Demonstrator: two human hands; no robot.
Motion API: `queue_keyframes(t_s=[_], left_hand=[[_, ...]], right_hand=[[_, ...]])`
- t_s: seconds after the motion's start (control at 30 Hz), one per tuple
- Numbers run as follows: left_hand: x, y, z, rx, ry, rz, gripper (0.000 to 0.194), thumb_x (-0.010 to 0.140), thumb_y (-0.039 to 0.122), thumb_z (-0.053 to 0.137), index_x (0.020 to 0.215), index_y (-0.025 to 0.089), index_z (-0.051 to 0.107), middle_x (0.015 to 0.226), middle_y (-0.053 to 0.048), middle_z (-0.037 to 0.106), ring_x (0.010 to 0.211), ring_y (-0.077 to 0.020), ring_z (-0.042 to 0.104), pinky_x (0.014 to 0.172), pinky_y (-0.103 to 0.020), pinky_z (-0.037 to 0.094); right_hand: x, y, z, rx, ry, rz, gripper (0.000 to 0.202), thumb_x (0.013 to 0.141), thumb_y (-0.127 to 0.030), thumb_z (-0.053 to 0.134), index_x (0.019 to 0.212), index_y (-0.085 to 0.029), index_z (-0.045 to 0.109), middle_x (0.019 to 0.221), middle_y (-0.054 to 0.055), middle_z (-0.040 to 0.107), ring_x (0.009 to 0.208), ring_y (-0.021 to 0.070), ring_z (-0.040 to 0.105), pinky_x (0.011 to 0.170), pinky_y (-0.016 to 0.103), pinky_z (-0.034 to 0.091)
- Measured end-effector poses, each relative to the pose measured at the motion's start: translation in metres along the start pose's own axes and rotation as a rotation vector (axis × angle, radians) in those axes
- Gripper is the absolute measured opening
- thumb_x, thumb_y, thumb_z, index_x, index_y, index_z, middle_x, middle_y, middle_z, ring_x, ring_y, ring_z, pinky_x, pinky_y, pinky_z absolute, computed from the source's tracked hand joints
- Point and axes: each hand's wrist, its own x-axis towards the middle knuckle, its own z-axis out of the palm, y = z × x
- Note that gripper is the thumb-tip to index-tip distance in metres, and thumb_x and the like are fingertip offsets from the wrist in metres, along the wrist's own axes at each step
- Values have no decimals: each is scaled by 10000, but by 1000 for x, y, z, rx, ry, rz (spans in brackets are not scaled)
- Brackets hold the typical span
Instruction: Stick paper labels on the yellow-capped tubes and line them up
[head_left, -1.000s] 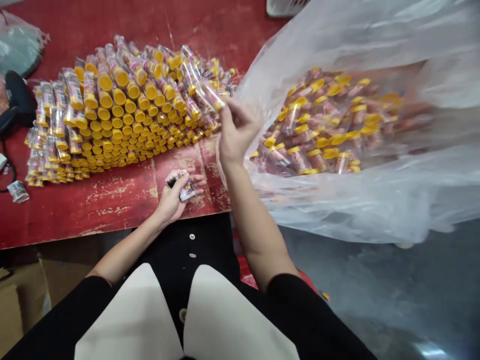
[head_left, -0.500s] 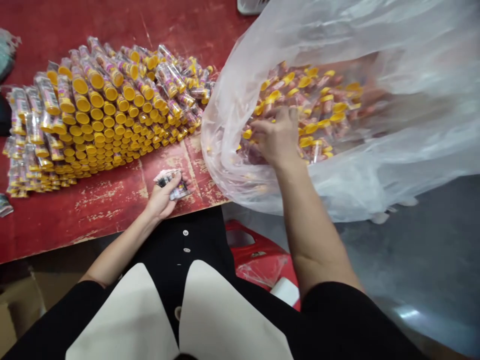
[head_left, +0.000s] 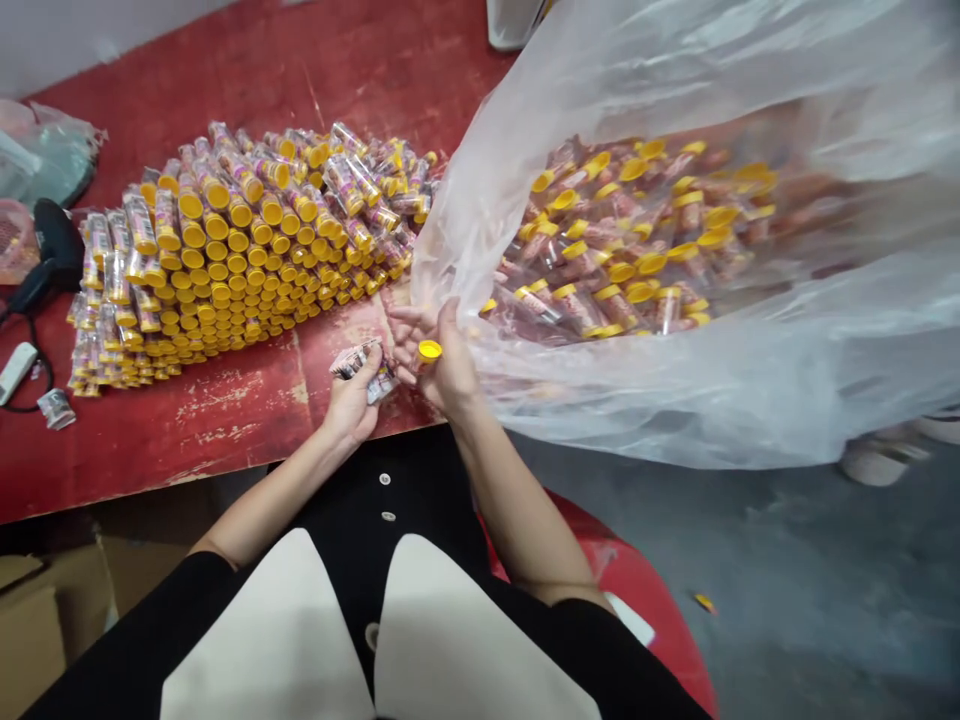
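My left hand (head_left: 351,408) pinches a small stack of printed clear film sleeves (head_left: 381,382) over the table's front edge. Close beside it, my right hand (head_left: 459,378) holds a yellow-capped tube (head_left: 430,351), its cap showing near the palm while several fingers stretch toward the sleeves. The tube's body is mostly hidden. To the right, a big translucent plastic bag (head_left: 675,400) gapes open, with many loose yellow-capped tubes (head_left: 577,305) of pinkish contents inside. Wrapped tubes are stacked in a large pile (head_left: 240,265) at the left, most caps facing me.
The red table (head_left: 225,440) has worn patches. At its left lie a black hair dryer (head_left: 56,255), a white cord switch (head_left: 16,372) and a crumpled film piece (head_left: 56,408). A red stool (head_left: 652,610) stands below; a small yellow item (head_left: 704,603) lies on the floor.
My right hand has come out of the bag and moved left beside my left hand, now with a yellow-capped tube in it. My left hand keeps its sleeves. The view has shifted.
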Motion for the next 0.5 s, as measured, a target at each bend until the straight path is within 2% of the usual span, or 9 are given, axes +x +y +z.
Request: queue_keyframes(t_s=[0.03,0.1,0.17,0.2,0.27,0.33,0.43,0.5], left_hand=[[2,0,-2,-5,18,19,234,712,187,841,824,132,644,700,35,664,624,-74,644,705,-236,546],[5,2,-7,-6,62,40,259,694,192,854,838,135,647,695,40,659,607,-72,636,654,-224,527],[7,4,-15,-6,104,45,290,665,194,873,835,132,646,694,37,660,597,-76,634,623,-222,519],[7,6,-18,-12,124,45,305,650,193,882,831,130,644,696,34,662,598,-79,635,613,-222,517],[7,8,-25,-18,164,30,334,622,194,898,824,131,640,693,31,662,593,-86,636,594,-224,515],[7,11,-30,-16,191,10,360,599,204,912,823,137,638,687,34,656,582,-90,632,576,-227,511],[7,15,-35,-17,196,-15,389,571,210,927,816,139,633,697,31,655,599,-96,639,593,-237,523],[9,17,-36,-24,200,-26,398,561,210,932,812,139,631,701,31,655,607,-99,643,604,-244,529]], right_hand=[[13,-5,7,-94,11,-102,657,882,-792,330,1092,-239,615,801,7,573,556,103,482,443,243,416],[50,-18,15,-363,59,-392,557,847,-729,531,1115,-251,632,919,35,605,744,139,574,637,294,531],[96,-34,22,-665,69,-623,421,825,-555,690,1124,-262,649,1027,53,605,929,183,589,840,356,543],[120,-40,26,-806,40,-682,355,830,-469,709,1112,-260,661,1064,60,597,975,198,579,887,378,529],[162,-51,36,-1036,-64,-714,246,828,-318,701,1062,-249,682,1094,66,578,980,211,566,872,385,515],[191,-54,47,-1198,-164,-698,181,785,-209,693,965,-221,691,1095,67,568,952,212,561,821,370,503],[210,-53,55,-1299,-244,-672,55,773,-139,645,806,-180,660,1033,65,576,929,205,566,811,360,482],[213,-52,53,-1264,-262,-655,35,803,-164,628,790,-182,654,991,58,590,910,196,571,809,355,476]])
